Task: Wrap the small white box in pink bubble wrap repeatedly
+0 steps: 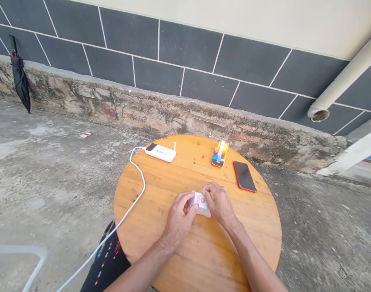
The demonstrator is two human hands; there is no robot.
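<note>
A small clear plastic packet (200, 199) with a white label and red print lies near the middle of the round wooden table (161, 182). My left hand (181, 217) grips its left side, thumb at the near edge and fingers at the far edge. My right hand (218, 202) bends over the packet's right side, fingertips pinched together at its far right corner. What exactly lies between those right fingertips is too small to make out.
A white device (160, 153) with a white cable sits at the table's far left. Farther right stand an orange-and-blue tape dispenser (220, 154) and a red-edged phone (245, 176). A black umbrella (20, 79) leans on the wall; a pipe (340, 85) juts out at right.
</note>
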